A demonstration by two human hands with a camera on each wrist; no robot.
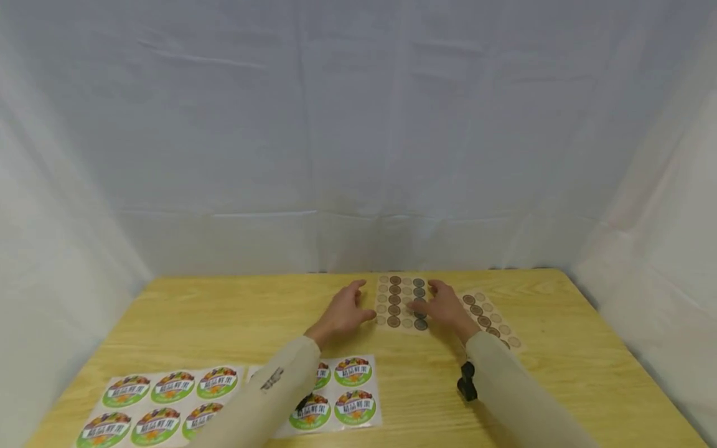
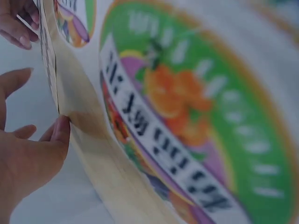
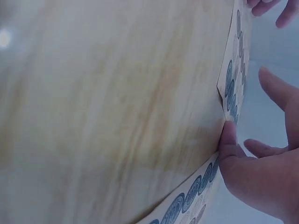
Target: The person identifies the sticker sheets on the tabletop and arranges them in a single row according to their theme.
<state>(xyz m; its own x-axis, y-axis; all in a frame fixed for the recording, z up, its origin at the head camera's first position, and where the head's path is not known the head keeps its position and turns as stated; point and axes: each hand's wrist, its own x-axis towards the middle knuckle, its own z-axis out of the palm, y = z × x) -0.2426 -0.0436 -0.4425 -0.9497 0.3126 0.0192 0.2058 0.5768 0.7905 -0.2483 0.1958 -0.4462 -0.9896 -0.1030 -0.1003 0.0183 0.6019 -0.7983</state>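
A sheet of small round stickers (image 1: 401,303), in brown, grey and pale columns, lies toward the back of the table. At its left edge is my left hand (image 1: 342,313), fingers spread and thumb tip right at the paper's border. My right hand (image 1: 446,307) reaches over the right side, its thumb across the grey column. In the right wrist view the right thumb (image 3: 228,135) is down at the sheet's edge, the other fingers apart from it. A second small-sticker sheet (image 1: 488,316) lies slanted beside the right hand, partly hidden by the wrist.
Two sheets of large round fruit labels, a left one (image 1: 154,401) and a right one (image 1: 355,387), lie at the table's front left, partly covered by the left sleeve (image 1: 280,386). White sheeting (image 1: 358,155) hangs behind the wooden table (image 1: 560,361) and at both sides.
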